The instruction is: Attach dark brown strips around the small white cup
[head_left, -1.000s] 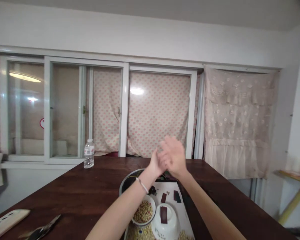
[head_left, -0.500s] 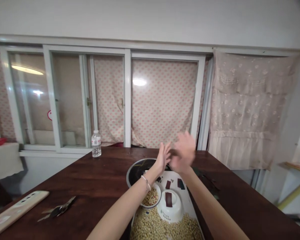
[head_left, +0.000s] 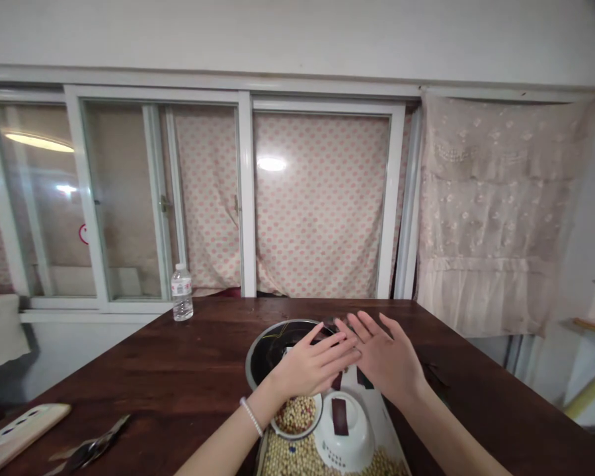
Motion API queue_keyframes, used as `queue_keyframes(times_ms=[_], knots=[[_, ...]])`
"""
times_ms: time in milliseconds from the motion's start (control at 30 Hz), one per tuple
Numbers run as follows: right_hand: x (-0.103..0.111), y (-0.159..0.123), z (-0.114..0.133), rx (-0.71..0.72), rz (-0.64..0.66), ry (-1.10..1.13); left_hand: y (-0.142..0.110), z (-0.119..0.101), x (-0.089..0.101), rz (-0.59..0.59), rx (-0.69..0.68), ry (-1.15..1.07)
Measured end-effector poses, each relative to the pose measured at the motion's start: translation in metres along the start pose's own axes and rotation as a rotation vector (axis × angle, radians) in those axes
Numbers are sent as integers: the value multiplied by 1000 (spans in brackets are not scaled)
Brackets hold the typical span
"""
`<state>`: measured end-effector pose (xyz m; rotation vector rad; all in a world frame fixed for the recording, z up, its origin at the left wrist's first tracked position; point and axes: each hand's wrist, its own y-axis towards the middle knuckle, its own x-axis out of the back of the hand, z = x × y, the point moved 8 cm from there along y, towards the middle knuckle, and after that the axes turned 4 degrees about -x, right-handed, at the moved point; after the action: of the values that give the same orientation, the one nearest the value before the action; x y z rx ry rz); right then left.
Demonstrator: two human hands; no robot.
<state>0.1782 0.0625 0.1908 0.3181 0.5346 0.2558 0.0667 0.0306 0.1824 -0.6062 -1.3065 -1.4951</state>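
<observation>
My left hand point(head_left: 310, 365) and my right hand point(head_left: 384, 360) are held out flat above the dark wooden table point(head_left: 198, 377), fingers stretched and spread. The fingertips of both meet in the middle. Neither hand holds anything. Below them lies a white tray point(head_left: 384, 423) spread with pale beans. On it stand a small bowl of beans point(head_left: 297, 416) and an upturned white bowl point(head_left: 344, 436) with a dark red strip on top. A round metal bowl point(head_left: 268, 344) sits just beyond my left hand.
A water bottle point(head_left: 182, 301) stands at the table's far edge by the window. At the near left lie a long pale board point(head_left: 20, 433) and metal scissors point(head_left: 92, 449). Patterned curtains cover the windows behind. A lace cloth point(head_left: 496, 225) hangs at the right.
My hands were raised and rubbing together, blurred. They have come down over the tray and now lie flat with fingers spread. The camera view has tipped slightly downward.
</observation>
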Motion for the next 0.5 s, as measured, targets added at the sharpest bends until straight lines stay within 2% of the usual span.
queue_keyframes(times_ms=[67,133,200,233,300,333,367,433,500], knots=[[18,-10,-3,13,-81,20,-10,8,0,-11,70,78],[33,-22,-10,88,-164,-7,-17,18,3,-44,185,148],[34,-38,-20,158,-148,-114,-22,25,5,-76,280,194],[25,-45,-31,123,-51,-238,-22,26,5,-77,299,201],[-9,-66,-68,-28,335,-633,-18,24,1,-59,285,194],[-24,-80,-85,-60,534,-827,-16,22,-2,-43,268,185],[-33,-90,-97,-73,643,-920,-13,20,-6,-24,253,175],[-46,-103,-114,-66,764,-1024,-9,17,-13,9,246,158],[-54,-107,-126,-51,828,-1114,-9,18,-21,37,289,141]])
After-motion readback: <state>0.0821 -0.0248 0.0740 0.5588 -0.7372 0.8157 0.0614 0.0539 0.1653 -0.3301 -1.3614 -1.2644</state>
